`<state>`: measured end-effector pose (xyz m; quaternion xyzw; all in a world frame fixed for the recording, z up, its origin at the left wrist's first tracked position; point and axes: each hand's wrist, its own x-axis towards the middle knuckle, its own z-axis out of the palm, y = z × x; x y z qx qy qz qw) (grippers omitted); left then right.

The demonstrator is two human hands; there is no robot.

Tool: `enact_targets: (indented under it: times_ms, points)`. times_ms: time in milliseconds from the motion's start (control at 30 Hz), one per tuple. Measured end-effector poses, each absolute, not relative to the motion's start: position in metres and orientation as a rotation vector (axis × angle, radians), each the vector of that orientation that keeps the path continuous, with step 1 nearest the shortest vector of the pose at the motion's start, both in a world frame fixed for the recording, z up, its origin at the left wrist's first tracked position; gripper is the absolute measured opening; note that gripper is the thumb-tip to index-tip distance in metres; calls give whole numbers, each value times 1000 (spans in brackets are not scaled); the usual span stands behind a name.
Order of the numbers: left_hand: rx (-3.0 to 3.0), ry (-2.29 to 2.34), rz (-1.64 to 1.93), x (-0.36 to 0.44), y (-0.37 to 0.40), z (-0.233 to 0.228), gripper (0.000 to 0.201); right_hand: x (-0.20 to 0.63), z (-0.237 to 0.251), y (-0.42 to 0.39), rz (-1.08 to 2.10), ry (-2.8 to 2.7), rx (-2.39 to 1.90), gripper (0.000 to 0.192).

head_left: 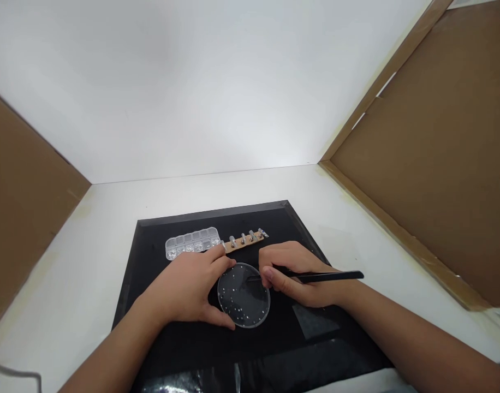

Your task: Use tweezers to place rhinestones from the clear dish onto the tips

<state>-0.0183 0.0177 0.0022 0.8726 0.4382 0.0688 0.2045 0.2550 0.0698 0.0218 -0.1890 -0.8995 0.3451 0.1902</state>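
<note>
A shallow round clear dish lies on the black mat, with many tiny white and shiny bits scattered in it. My left hand steadies its left side, thumb at the near rim and fingers at the far rim. From the right, my right hand pinches slim black tweezers. Their tips point left over the dish; whether they hold a bit is too small to tell. Just beyond my left fingers is a clear compartment box, partly hidden, with sparkling pieces in its nearer row.
Behind the dish lies a tan strip bearing several small nail-like tips on metal posts. The black mat rests on a white table. A dark translucent square lies below my right wrist. Cardboard walls flank the table.
</note>
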Motion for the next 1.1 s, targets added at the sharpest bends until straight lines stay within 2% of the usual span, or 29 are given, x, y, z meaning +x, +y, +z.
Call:
enact_targets:
  times_ms: [133, 333, 500, 733, 1100]
  points:
    - [2456, 1217, 180, -19, 16, 1, 95, 256, 21, 71, 979, -2549, -586, 18]
    - [2464, 1214, 168, -18, 16, 4, 89, 253, 21, 67, 1095, -2532, -604, 21]
    - [2456, 1219, 155, -19, 17, 4, 93, 250, 20, 64, 1092, -2559, -655, 11]
    - [2472, 1228, 141, -19, 16, 3, 96, 250, 12, 70, 978, -2620, -548, 26]
    - [2447, 1221, 139, -18, 17, 6, 92, 247, 6, 68, 1091, -2543, -521, 28]
